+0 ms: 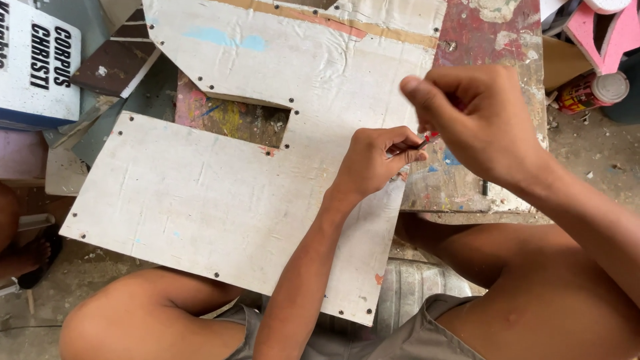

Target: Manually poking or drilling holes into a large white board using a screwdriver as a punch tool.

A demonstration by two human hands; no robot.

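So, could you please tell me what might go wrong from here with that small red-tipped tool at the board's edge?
1. Both the left hand and right hand pinch the small red-tipped tool closely; a slip could jab a finger.
2. The large white cut-out board overhangs the paint-stained workbench onto the lap, so it might tip or shift.

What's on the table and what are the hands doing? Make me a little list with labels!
Big thing: white cut-out board with small dark screws along its edges, lying on a paint-stained table
Left hand: rests on the board's right edge, fingers pinched
Right hand: holds a thin red-tipped tool, its point by the left fingers
Nearby: red can with a white lid on the floor; pink shape at top right
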